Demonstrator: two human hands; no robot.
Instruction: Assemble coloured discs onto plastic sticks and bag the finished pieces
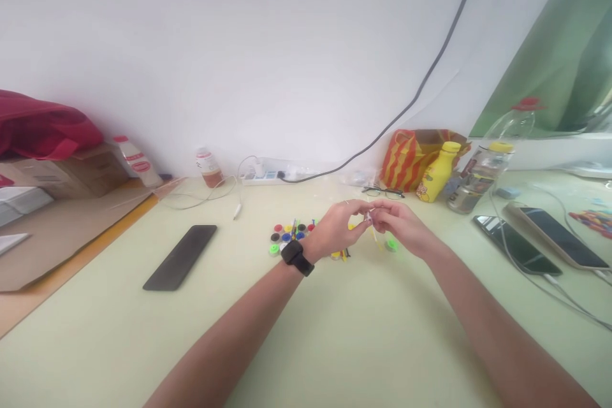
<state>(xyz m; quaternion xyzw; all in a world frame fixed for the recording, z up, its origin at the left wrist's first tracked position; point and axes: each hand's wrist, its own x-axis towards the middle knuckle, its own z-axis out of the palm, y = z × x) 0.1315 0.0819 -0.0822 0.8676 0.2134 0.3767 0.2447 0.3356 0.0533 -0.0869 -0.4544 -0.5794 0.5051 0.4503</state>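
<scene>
Left hand and right hand are pinching a small piece between them, axis unclear, facing the far edge of the worktop.

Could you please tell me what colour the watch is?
The watch is black, best seen in the head view.

Bright, even light on the white wall beyond left hand and right hand, soft shadow on the tabletop beneath, blurred detail between them, wide-angle distortion stretching the edges
</scene>
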